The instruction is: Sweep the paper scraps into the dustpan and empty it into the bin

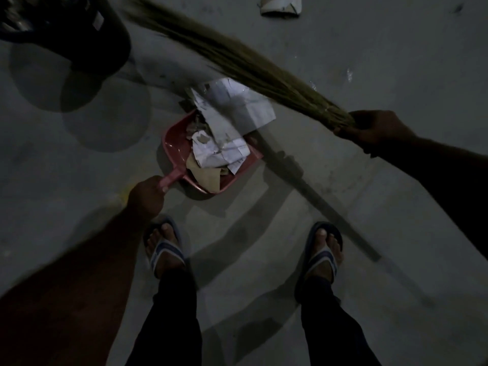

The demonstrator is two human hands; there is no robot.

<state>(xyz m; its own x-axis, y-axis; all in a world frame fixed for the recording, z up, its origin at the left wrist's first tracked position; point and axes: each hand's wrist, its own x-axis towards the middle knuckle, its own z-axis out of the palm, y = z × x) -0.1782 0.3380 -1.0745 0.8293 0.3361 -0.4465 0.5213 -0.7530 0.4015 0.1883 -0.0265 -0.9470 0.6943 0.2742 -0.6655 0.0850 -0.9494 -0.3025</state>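
A pink dustpan (pixel 174 146) rests on the grey floor in front of my feet, filled with crumpled white and brown paper scraps (pixel 219 151). A larger white sheet (pixel 240 104) lies half over its front lip. My left hand (pixel 148 196) grips the dustpan's handle. My right hand (pixel 375 130) holds a grass broom (pixel 237 59) by its bound end, its bristles raised and blurred, stretching up-left above the scraps. A dark bin (pixel 66 33) stands at the upper left.
Another torn white scrap (pixel 281 6) lies on the floor at the top, right of centre. My two feet in sandals (pixel 163 249) stand just behind the dustpan. Shadows cross the dim concrete floor.
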